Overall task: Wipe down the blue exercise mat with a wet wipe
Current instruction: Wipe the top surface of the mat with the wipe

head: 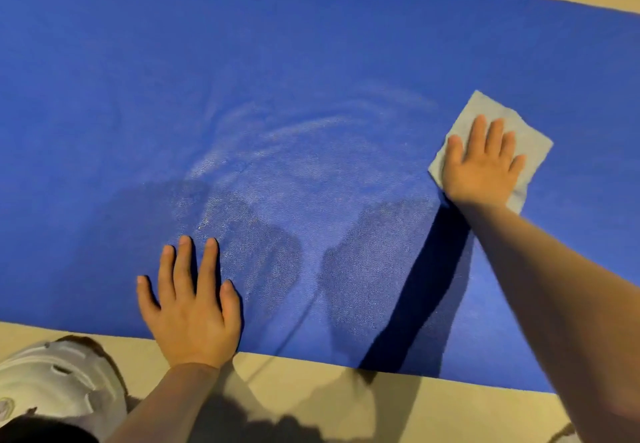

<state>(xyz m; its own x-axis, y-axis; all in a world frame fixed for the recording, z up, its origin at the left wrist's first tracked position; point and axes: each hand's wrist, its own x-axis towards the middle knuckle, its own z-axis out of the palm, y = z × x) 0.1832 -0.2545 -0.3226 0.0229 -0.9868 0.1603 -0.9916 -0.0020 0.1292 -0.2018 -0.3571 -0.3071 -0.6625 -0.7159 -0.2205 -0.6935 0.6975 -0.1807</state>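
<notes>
Blue foam fills most of the view: the mat (311, 62) lies flat on a beige floor (346, 404), and its near edge runs from the lower left to the lower right, a little slanted. The wipe (530, 145), a pale grey-blue folded square, lies on the mat at the right side, turned so that one corner points away from the person. The right hand (483, 165) lies flat on top of the wipe, palm down, fingers straight and slightly spread, pressing it against the mat; parts of the wipe show beyond the fingertips and at both sides of the hand. The right arm reaches across the near edge of the mat and throws a dark shadow on it. The left hand (190, 304) is well apart from the wipe, to the left and nearer to the person. It also rests flat on the mat, palm down, fingers straight and spread, holding nothing, with the wrist just over the near edge. Between the two hands, the mat shows pale curved streaks (294, 138) and a lighter, shiny patch. At the lower left corner a white shoe (52, 383) stands on the floor, just beside the mat's edge and near the left forearm.
</notes>
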